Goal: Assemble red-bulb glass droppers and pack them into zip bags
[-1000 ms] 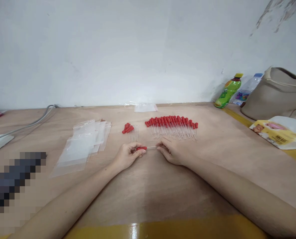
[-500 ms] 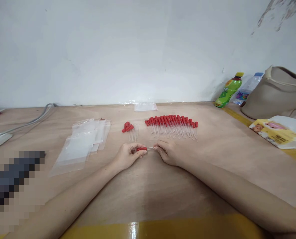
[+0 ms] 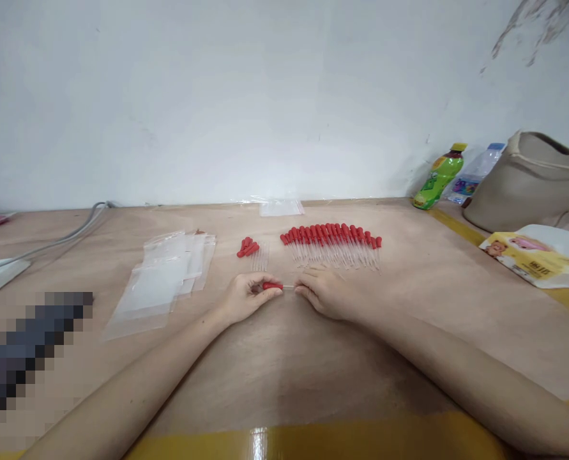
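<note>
Between thumb and fingers, my left hand (image 3: 248, 298) grips a red rubber dropper bulb (image 3: 273, 287). My right hand (image 3: 323, 292) pinches a thin clear dropper tube (image 3: 288, 287), whose left end meets the bulb's opening; its right end is hidden in my fingers. Just beyond my left hand lie several loose red bulbs (image 3: 248, 247), with a few bare clear tubes (image 3: 260, 257) beside them. Behind my right hand, a row of droppers with red bulbs (image 3: 332, 243) lies fanned out, bulbs towards the wall.
Flat clear zip bags (image 3: 157, 278) overlap on the left, near a grey cable (image 3: 68, 238) and a pixelated dark object (image 3: 30, 351). Another bag (image 3: 281, 207) lies by the wall. At right stand a green bottle (image 3: 440, 179), a clear bottle (image 3: 478, 172), a beige bag (image 3: 528, 179) and a tissue pack (image 3: 538, 259).
The gap between my hands has narrowed slightly, and less of the tube shows between bulb and right fingers. The whole view has shifted a little.
</note>
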A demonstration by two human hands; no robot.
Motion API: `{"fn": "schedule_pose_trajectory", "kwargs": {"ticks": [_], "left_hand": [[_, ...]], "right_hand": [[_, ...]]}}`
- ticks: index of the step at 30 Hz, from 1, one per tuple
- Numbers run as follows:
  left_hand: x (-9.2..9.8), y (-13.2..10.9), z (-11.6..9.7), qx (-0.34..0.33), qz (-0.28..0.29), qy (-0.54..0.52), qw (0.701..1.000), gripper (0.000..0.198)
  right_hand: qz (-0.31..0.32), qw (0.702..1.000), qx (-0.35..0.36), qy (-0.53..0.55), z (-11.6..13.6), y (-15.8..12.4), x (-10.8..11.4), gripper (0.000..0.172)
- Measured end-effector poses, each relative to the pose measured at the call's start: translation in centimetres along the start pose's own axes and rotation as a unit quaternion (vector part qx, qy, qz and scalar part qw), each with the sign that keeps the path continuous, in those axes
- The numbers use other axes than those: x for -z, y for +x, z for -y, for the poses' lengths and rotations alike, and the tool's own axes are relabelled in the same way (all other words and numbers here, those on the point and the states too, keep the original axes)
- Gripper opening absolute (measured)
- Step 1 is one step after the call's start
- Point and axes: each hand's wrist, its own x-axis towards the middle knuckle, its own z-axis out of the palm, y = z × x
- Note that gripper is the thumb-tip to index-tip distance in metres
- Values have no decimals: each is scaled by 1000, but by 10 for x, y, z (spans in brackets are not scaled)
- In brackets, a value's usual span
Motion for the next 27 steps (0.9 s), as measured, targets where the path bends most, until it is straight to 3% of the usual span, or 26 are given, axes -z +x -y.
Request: {"fn": "schedule_pose_trajectory", "kwargs": {"ticks": [3, 7, 11, 15, 19, 23, 27], "left_hand": [[8, 5, 7, -16, -59, 6, 998, 29], [20, 14, 19, -18, -183, 79, 980, 24], [34, 20, 31, 6, -237, 147, 960, 23], [44, 20, 36, 54, -225, 170, 958, 24], [43, 19, 35, 61, -203, 194, 958, 22], [41, 22, 39, 74, -201, 196, 957, 27], [41, 29, 41, 65, -197, 221, 953, 29]], "right_hand": [[-6, 999, -43, 6, -2, 5, 7, 16], [-31, 974, -206, 94, -17, 25, 5, 20], [-70, 949, -295, 84, -32, 56, -5, 23], [-45, 933, -357, -4, -35, 80, -18, 29], [-18, 917, -393, -71, -33, 88, -25, 32], [-4, 915, -393, -92, -31, 88, -24, 39], [-10, 932, -352, -93, -18, 86, -23, 37]]}}
